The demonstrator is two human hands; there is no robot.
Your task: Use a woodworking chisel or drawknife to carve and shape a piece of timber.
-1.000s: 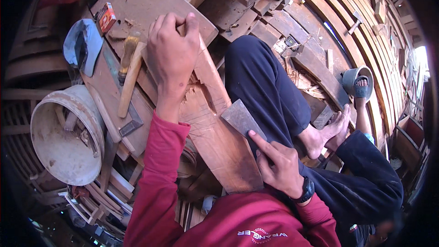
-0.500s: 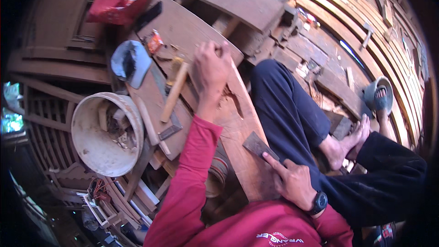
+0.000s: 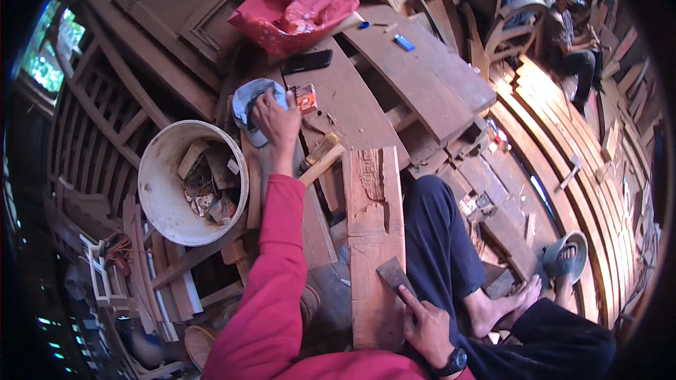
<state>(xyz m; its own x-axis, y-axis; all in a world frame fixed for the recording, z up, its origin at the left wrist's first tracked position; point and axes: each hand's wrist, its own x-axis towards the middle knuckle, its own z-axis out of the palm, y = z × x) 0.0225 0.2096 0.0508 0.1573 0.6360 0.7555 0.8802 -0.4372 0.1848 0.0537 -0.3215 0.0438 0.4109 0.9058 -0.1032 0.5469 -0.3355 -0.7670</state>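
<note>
My left hand [image 3: 276, 121] reaches over a light blue cap [image 3: 248, 102]. Its fingers are apart and lie across the cap; whether they press on it is hard to see. In my right hand [image 3: 429, 332] is a flat dark metal blade [image 3: 391, 274], with the index finger stretched along it. The blade lies against a wooden board [image 3: 377, 239] that runs away from my lap. Near its far end, this board has a rough carved hollow [image 3: 371, 176]. A wooden-handled tool [image 3: 322, 163] lies left of the board, partly hidden by other wood.
A white bucket [image 3: 146, 190] with wood scraps stands at left. Beyond the cap are a small orange box [image 3: 305, 98], a black phone [image 3: 308, 62], a red bag [image 3: 296, 17] and a blue lighter [image 3: 403, 43]. Another person [image 3: 574, 42] sits far right, past long planks [image 3: 563, 148].
My left hand has left the board and moved to the cap. The board now points straighter away from me, with its hollow in full view. My right hand keeps the blade.
</note>
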